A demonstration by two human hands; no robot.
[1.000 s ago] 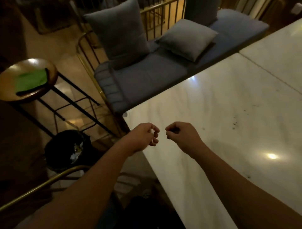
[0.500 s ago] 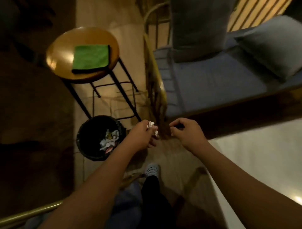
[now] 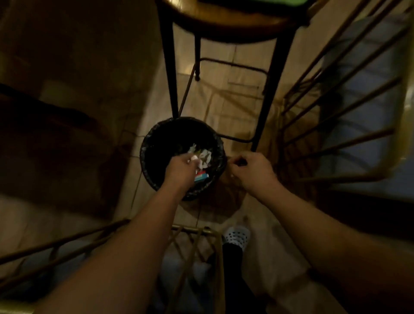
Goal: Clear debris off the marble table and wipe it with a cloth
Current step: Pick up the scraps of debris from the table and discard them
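A round black trash bin (image 3: 152, 143) stands on the tiled floor with crumpled white paper (image 3: 205, 157) and a red-and-blue wrapper inside. My left hand (image 3: 181, 169) hangs over the bin's opening and pinches a small white scrap of debris (image 3: 194, 157) in its fingertips. My right hand (image 3: 252, 169) hovers just right of the bin's rim, fingers curled and pinched together; whether it holds anything is too dark to tell. A sliver of the green cloth (image 3: 298, 2) lies on the round wooden stool (image 3: 224, 29) at the top edge. The marble table is out of view.
The stool's black legs (image 3: 170, 74) stand right behind the bin. A gold metal railing (image 3: 336, 94) with a grey sofa (image 3: 363, 107) behind it runs along the right. Another gold rail (image 3: 190, 229) crosses below my arms, beside my white shoe (image 3: 236, 235).
My view swung from the marble table down to the floor. Both hands travelled left to the bin, the left one still pinching the white scrap and now over the opening.
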